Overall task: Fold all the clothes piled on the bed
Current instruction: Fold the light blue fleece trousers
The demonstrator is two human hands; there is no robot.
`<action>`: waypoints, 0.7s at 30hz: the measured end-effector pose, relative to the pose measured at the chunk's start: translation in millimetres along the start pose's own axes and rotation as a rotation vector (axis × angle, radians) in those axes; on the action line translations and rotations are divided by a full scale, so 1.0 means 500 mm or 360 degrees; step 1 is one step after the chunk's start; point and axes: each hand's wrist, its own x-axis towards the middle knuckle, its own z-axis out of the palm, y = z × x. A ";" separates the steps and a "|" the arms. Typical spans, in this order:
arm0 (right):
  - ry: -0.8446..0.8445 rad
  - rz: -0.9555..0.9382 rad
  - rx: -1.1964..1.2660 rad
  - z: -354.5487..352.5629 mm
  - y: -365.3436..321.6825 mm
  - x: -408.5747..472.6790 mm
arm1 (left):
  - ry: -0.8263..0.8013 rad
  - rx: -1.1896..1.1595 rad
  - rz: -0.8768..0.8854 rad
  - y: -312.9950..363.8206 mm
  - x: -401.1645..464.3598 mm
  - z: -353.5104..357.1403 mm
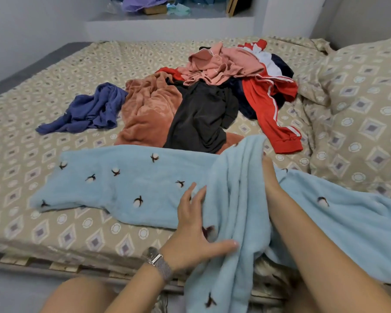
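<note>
Fluffy light-blue fleece garment with small cotton-boll motifs spread across near edge of patterned beige bed sheet, one half laid flat out to the left of the grip, other half bunched and draped over bed edge below and to the right. Probably laid out that way to give a flat base for the first fold.

Left hand pressed flat on the fleece at the bunched middle, fingers straight and splayed, thumb out, nothing pinched; likely pinning the cloth so it would not slide. Metal mesh wristwatch on that wrist.

Right hand reached forward just right of the left, palm against a raised ridge of the same fleece; fingertips buried in the folds, so could not tell whether clamped on cloth or just pushing.

Beyond the grip, untouched and well apart: crumpled blue-purple top, rust-orange plush piece, dark grey garment, pink collared shirt, red track jacket with white stripes, all heaped together. Judged early in task: only one item being worked, nothing folded yet.

Matching patterned pillow far right of the grip.
</note>
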 end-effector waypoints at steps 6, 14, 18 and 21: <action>-0.0083 -0.0046 -0.0936 0.024 0.060 0.036 | -0.0068 0.1086 -0.0476 -0.093 -0.030 0.060; 0.0347 -0.0227 -0.0876 0.049 0.124 0.058 | -0.0231 0.0506 -0.0970 -0.035 -0.115 0.176; 0.0371 -0.0258 -0.1024 0.062 0.148 0.061 | -0.0266 0.0633 -0.0648 -0.084 -0.141 0.201; 0.0333 -0.0354 -0.1200 0.066 0.147 0.052 | -0.0080 0.0560 -0.0631 -0.105 -0.130 0.174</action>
